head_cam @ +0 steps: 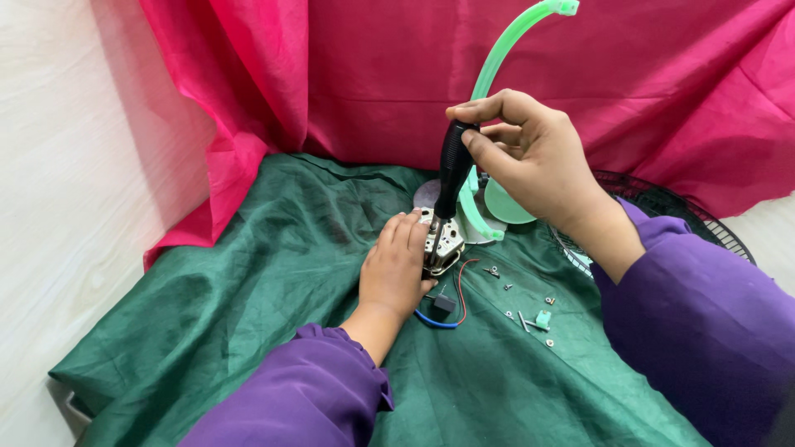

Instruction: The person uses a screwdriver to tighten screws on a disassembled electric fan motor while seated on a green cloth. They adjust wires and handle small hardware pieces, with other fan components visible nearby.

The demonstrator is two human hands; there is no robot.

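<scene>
My right hand (530,153) grips the black handle of a screwdriver (451,170), held upright with its tip down on a small metal fan motor (445,244). My left hand (396,269) lies against the motor's left side, fingers pressed on it. Red and blue wires (451,319) with a small black part trail from the motor onto the green cloth (248,314). Both of my sleeves are purple.
Several loose screws and a small green clip (542,319) lie right of the motor. A light green curved plastic fan part (497,66) rises behind it. A black wire fan grille (662,207) lies at right. Pink cloth (373,83) hangs behind.
</scene>
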